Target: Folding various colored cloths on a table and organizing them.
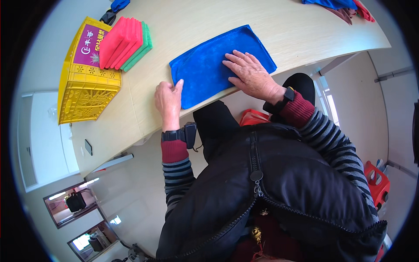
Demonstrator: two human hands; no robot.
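Observation:
A blue cloth with stitched edges lies spread on the pale wooden table, close to its near edge. My right hand rests flat on the right half of the cloth, fingers stretched out and apart. At the cloth's left edge is my left hand, its thumb touching the border. The left fingers are bent over the tabletop, apart from the thumb, with nothing visibly held in them.
To the left, folded pink cloths and green cloths lean against a yellow plastic basket. A flat dark object lies at the table's left end. More blue fabric is bunched at the far right.

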